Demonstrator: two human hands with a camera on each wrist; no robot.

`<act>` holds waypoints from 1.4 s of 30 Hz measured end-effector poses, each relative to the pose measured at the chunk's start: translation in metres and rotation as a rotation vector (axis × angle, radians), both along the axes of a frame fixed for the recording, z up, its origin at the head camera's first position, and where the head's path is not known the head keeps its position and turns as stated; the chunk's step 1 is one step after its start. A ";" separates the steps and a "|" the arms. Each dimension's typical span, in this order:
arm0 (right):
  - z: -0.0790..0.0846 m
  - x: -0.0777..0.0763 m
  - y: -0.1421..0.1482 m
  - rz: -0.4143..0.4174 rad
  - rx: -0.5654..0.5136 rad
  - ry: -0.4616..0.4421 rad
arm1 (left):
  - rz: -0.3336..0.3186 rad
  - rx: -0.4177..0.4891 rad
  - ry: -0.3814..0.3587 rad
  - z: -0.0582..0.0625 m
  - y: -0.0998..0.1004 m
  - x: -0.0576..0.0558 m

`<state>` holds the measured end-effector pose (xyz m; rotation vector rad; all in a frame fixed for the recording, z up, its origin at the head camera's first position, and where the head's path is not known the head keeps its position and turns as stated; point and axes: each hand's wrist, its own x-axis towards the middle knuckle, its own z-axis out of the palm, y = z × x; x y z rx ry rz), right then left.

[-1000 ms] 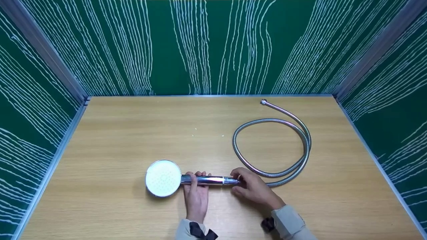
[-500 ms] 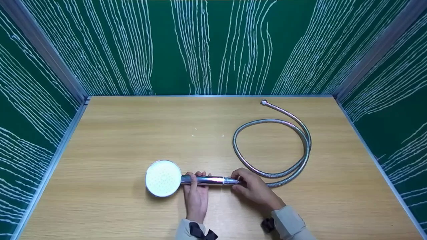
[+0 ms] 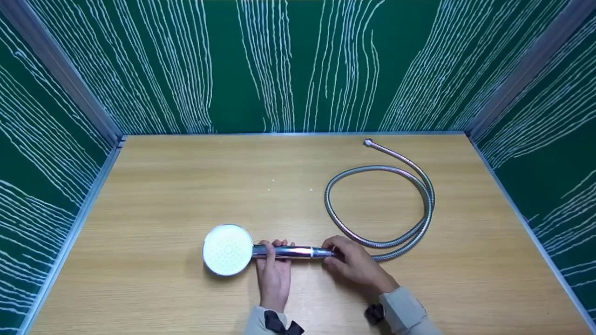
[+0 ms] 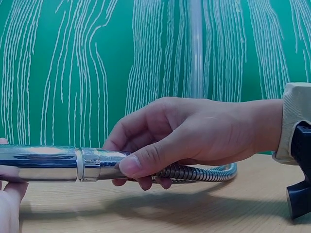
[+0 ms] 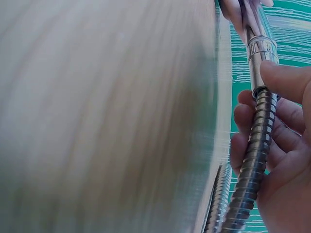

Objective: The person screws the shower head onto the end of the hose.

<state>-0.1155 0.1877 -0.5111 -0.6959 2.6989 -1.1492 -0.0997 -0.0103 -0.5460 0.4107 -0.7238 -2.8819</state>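
Observation:
A chrome shower head (image 3: 227, 250) with a round white face lies to the left in the head view, face up. My left hand (image 3: 274, 279) grips its chrome handle (image 3: 293, 251), thumb on top and fingers beneath. At the handle's right end, my right hand (image 3: 356, 263) pinches the smooth metal hose connector (image 4: 112, 160) between thumb and fingers. The connector sits right against the ribbed collar of the handle, in line with it. From the connector the flexible metal shower hose (image 5: 260, 141) runs back through my right palm.
The hose coils in a loop (image 3: 328, 200) on the wooden table (image 3: 163, 195), its free end nut (image 3: 368, 142) near the back edge. A few tiny white bits lie mid-table. Green panels (image 3: 233, 70) with white streaks close off the back and sides.

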 end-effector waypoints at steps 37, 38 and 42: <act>-0.002 0.000 -0.002 -0.009 0.019 0.009 | -0.016 -0.013 0.015 0.000 0.000 0.002; -0.002 0.000 -0.002 -0.009 0.014 0.009 | -0.018 -0.017 0.016 0.000 0.000 0.002; -0.003 0.000 -0.002 -0.012 -0.001 0.008 | -0.020 -0.021 0.010 0.001 0.000 0.001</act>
